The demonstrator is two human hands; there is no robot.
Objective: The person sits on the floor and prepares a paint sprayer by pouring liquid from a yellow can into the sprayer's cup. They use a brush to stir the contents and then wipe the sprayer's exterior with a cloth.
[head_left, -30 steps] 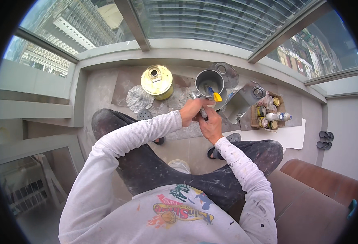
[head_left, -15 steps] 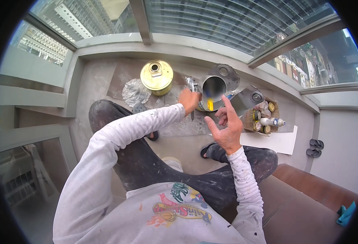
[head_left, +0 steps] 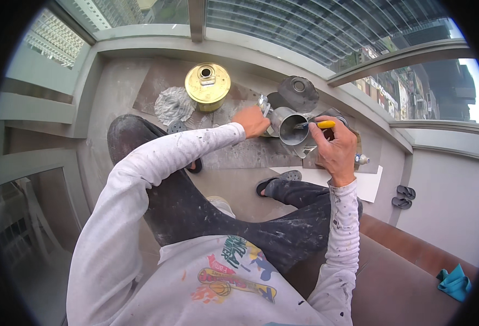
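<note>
I see two bare hands working near the upper middle of the frame. The left hand point(head_left: 253, 121) is closed around a silver metal tool point(head_left: 263, 103). A bit of the tool sticks out above the fist, but the fingers hide the rest from me. Just to the right of that fist is a gray metal cup point(head_left: 286, 120). It is tipped, so I can look into its round mouth. I cannot tell if the cup is joined to the metal tool.

The right hand point(head_left: 334, 149) is to the right of the cup. Its thumb and fingers pinch a yellow-handled tool point(head_left: 325, 124). The thin end points left, into the mouth of the cup. That tip is too small for me to make out.

Above the cup I see a round dark lid point(head_left: 298, 92). A big gold can point(head_left: 207, 87) stands at the upper middle, left of the cup, with a crumpled white cloth point(head_left: 174, 105) just beside it. A bottle point(head_left: 362, 159) peeks out to the right of the right hand. A white sheet point(head_left: 369, 186) lies below it. Dark flip-flops point(head_left: 403, 196) are at the right side, and a teal cloth point(head_left: 455, 282) is at the lower right.
</note>
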